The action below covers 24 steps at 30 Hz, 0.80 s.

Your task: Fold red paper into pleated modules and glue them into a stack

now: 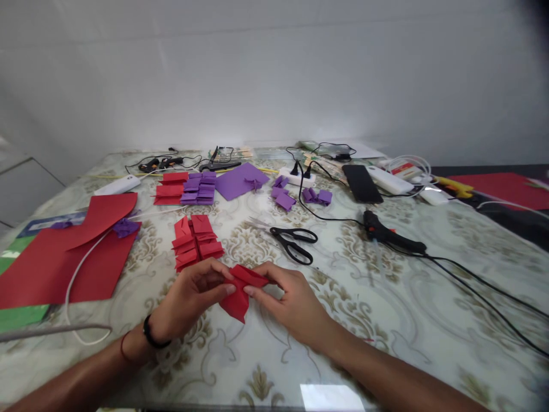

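Note:
A folded piece of red paper point(237, 297) is held between my two hands, just above the patterned table. My left hand point(195, 294) pinches its left side between thumb and fingers. On the opposite side, my right hand point(291, 297) grips it with thumb and forefinger. Beyond my left hand lie several folded red paper pieces point(197, 243) set close together in rows. Black-handled scissors point(295, 240) rest past my right hand, blades pointing left. Part of the held paper is hidden by my fingers.
Red sheets point(60, 269) lie at left under a white cable. Red and purple folded pieces point(198, 189) and a purple sheet point(238, 182) sit farther back. A power strip point(295, 176), a phone point(362, 183) and a black glue gun point(392, 234) with trailing cords occupy the right.

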### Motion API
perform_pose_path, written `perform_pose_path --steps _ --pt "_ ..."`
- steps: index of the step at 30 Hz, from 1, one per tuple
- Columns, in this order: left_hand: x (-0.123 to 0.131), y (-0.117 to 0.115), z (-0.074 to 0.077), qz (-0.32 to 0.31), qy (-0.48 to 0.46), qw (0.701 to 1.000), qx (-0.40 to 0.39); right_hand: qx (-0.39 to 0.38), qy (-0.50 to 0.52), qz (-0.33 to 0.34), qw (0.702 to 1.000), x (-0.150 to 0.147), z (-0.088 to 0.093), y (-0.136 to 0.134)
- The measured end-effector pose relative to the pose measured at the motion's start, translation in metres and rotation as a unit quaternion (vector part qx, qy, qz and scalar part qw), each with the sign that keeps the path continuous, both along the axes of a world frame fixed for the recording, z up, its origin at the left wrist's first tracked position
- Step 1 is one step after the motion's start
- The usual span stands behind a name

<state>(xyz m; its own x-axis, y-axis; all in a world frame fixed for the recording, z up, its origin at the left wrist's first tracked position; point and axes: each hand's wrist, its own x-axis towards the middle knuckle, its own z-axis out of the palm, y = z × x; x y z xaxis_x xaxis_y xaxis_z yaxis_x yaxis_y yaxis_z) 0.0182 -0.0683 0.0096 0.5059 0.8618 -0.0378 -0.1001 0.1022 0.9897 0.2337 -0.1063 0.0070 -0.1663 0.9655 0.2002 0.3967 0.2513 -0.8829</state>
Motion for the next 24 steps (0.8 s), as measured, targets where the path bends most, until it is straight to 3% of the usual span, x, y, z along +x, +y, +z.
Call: perform_pose_path --steps 9,17,24 --pt "0.0004 0.0024 -0.0041 0.042 0.017 0.998 0.042 -0.046 0.034 0.016 0.998 -0.0008 0.0004 0.0017" --pt "-0.0025 0.0039 -0.0005 0.041 0.032 0.998 0.036 -0.005 0.045 -0.014 0.999 0.0025 -0.0001 0.0026" --pt "-0.0034 0.0039 -0.0024 0.071 0.048 0.993 0.076 -0.011 0.032 -0.012 0.999 0.0004 0.0015 0.0004"
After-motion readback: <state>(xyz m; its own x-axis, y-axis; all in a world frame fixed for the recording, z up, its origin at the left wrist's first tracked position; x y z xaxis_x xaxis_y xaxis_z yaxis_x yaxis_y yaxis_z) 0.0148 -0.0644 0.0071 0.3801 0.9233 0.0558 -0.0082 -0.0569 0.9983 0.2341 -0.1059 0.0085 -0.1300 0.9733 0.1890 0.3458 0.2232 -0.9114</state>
